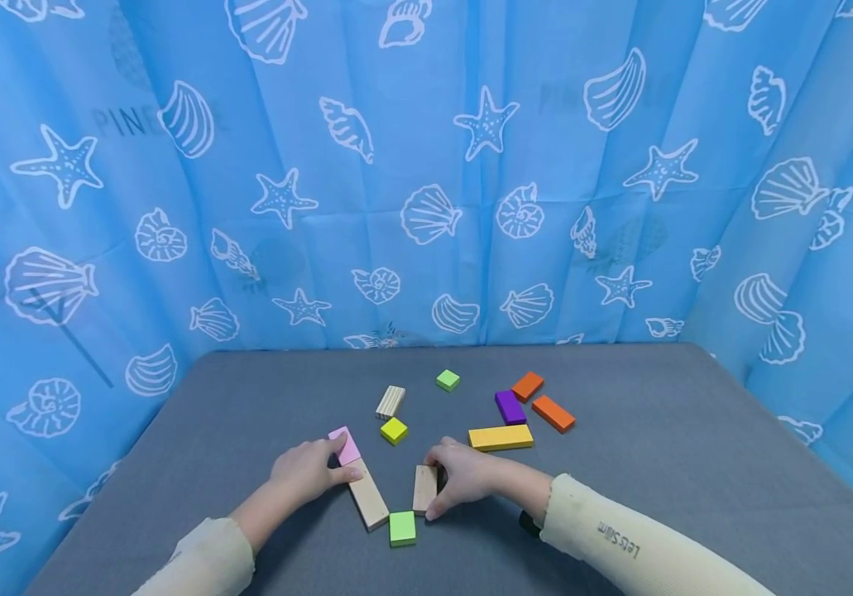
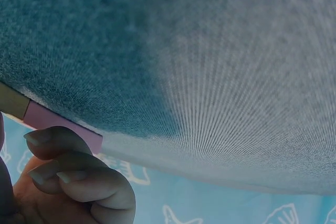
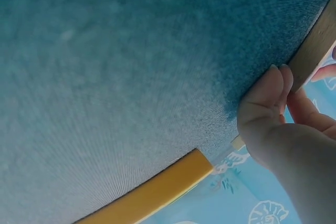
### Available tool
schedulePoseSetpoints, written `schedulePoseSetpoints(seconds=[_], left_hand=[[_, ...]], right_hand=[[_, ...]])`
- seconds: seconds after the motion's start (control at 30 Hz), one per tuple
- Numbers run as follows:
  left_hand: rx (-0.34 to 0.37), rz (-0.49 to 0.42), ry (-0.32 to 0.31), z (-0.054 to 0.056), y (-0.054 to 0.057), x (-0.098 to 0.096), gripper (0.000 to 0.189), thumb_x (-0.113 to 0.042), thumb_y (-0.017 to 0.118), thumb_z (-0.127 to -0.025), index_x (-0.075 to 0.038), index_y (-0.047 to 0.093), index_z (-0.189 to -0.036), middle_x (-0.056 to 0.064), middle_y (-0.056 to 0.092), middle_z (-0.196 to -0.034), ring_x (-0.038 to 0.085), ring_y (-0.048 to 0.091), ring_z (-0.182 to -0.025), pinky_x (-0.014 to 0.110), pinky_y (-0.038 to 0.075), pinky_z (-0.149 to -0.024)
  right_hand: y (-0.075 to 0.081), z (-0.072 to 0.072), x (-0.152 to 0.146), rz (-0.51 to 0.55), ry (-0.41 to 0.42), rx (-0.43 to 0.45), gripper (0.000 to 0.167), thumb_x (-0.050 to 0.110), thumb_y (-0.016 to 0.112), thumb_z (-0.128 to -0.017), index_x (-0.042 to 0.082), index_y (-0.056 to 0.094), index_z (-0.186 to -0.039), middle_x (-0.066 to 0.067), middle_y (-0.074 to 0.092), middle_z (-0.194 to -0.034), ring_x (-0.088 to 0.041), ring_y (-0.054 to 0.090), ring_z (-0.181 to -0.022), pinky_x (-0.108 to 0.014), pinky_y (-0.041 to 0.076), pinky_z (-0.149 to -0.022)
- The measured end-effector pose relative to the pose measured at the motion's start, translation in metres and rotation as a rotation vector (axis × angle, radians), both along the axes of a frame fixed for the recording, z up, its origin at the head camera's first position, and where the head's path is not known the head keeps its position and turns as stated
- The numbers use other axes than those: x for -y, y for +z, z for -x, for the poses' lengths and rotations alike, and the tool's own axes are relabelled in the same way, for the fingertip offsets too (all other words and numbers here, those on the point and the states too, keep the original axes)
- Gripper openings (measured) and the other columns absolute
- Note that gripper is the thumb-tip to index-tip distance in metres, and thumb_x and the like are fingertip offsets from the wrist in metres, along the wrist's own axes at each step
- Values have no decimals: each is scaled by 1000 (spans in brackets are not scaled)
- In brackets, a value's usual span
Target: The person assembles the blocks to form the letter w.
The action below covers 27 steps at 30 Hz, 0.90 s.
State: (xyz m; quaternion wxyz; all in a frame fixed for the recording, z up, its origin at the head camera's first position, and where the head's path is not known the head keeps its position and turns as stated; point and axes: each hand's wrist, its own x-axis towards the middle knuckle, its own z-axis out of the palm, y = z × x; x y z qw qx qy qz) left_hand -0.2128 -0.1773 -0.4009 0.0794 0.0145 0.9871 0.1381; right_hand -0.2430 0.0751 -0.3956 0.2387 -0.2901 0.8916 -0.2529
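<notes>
In the head view, my left hand (image 1: 305, 472) grips around the pink block (image 1: 346, 447), its thumb on the natural wood block (image 1: 368, 495) that lies end to end with it. Curled left fingers (image 2: 89, 179) show right beside the pink block in the left wrist view. My right hand (image 1: 465, 473) pinches a shorter natural wood block (image 1: 424, 490), thumb at its near end and fingers at its far end. A light green block (image 1: 402, 528) lies between the near ends of the two wood blocks, its corners right by them.
Beyond the hands lie a striped block (image 1: 390, 402), a yellow block (image 1: 394, 430) and a small green block (image 1: 448, 380). To the right are a yellow-orange block (image 1: 500, 438), a purple block (image 1: 510, 407) and two orange blocks (image 1: 553, 414). A blue shell-patterned curtain (image 1: 426, 165) borders the grey table (image 1: 642, 463).
</notes>
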Motion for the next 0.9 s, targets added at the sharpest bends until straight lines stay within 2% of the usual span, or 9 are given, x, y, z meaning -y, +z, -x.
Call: schedulePoseSetpoints(seconds=[0.33,0.57,0.73,0.9], left_hand=[[-7,1,3,0,0,2,75,-50,73,-82,-9,53,-140,21,60,-129,39,57,-116,56,47,-89],[-11,-5,-5,1,0,2,75,-50,73,-82,-8,53,-140,21,60,-128,39,57,-116,56,46,-89],[-7,-10,-2,2,-2,2,75,-51,73,-82,-8,53,-140,21,60,-128,40,55,-118,57,45,-91],[-5,-6,-3,1,-3,1,75,-51,73,-81,-8,54,-140,21,60,-129,40,56,-118,57,45,-91]], right_hand=[[3,0,1,-2,6,1,55,24,85,-76,6,60,-121,0,50,-102,-15,50,-91,-35,46,-84],[10,8,-2,56,-26,121,55,22,82,-79,6,58,-126,-2,55,-109,-18,52,-97,-43,46,-89],[13,22,-1,128,-103,191,49,21,77,-85,4,58,-126,-4,59,-99,-19,55,-89,-39,50,-81],[8,41,7,221,-253,190,45,23,73,-89,1,58,-126,-6,61,-95,-17,59,-82,-36,53,-77]])
